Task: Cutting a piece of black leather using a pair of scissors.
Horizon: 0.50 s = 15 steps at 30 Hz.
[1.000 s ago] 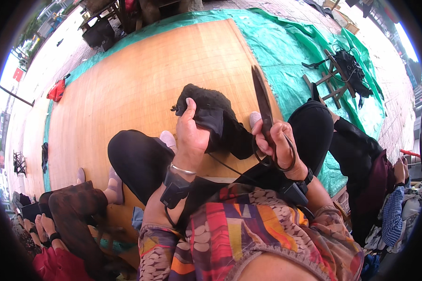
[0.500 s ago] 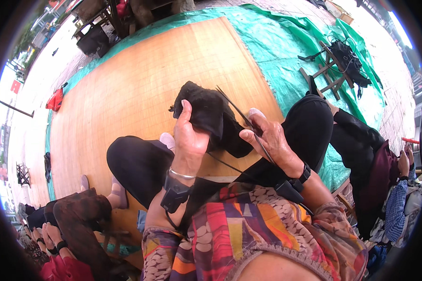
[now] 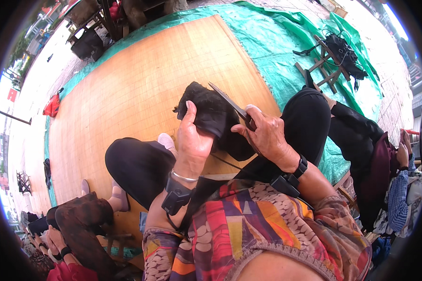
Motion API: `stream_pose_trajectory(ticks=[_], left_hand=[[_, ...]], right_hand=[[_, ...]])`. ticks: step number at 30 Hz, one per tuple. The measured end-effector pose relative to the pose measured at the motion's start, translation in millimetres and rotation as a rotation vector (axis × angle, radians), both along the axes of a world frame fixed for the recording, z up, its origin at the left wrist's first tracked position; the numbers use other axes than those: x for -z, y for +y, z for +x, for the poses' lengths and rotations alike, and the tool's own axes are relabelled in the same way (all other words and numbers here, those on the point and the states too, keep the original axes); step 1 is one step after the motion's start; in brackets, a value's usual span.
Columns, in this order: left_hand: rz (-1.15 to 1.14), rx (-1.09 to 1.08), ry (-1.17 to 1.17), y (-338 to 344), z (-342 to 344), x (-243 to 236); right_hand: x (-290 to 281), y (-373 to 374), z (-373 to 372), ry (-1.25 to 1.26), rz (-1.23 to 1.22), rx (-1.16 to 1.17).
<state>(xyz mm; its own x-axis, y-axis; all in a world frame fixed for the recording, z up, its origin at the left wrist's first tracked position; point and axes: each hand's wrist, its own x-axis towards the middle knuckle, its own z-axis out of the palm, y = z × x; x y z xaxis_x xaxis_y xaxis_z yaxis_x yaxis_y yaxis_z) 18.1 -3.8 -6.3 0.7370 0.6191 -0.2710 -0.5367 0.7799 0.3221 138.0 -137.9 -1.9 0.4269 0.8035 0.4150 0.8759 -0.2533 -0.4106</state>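
Note:
A bunched piece of black cloth (image 3: pixel 208 112) with a fuzzy upper part is held up in front of me. My left hand (image 3: pixel 193 143) is closed on its near left side, the thumb upright against it. In my right hand (image 3: pixel 268 138) is a pair of scissors (image 3: pixel 230 103), the metal blades slanting up to the left. Their blades look closed together, and the points are beside the cloth's upper right edge. The handles are mostly hidden by my fingers. Part of the cloth hangs down between my two hands.
A wooden board (image 3: pixel 126 89) lies on a green tarp (image 3: pixel 253 33). A small wooden stool (image 3: pixel 327 70) with a black bag (image 3: pixel 344 54) stands at the far right. Other people sit at my lower left and right. A red bag (image 3: pixel 52 106) lies at the far left.
The scissors have turned so their blades show broadside, and my right hand has rolled over and closed more around them. The left hand with the cloth has shifted slightly.

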Motion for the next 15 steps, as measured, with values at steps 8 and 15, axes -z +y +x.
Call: stream_pose_trajectory(ticks=[8,15], left_hand=[[0.066,0.002,0.026,-0.3,-3.5,-0.6],[0.176,0.009,0.1,-3.3,-1.3,3.5]], right_hand=[[-13.0,-1.4,0.5,0.253,-0.047,-0.052],[-10.4,-2.3,1.4,0.153,-0.021,-0.076]])
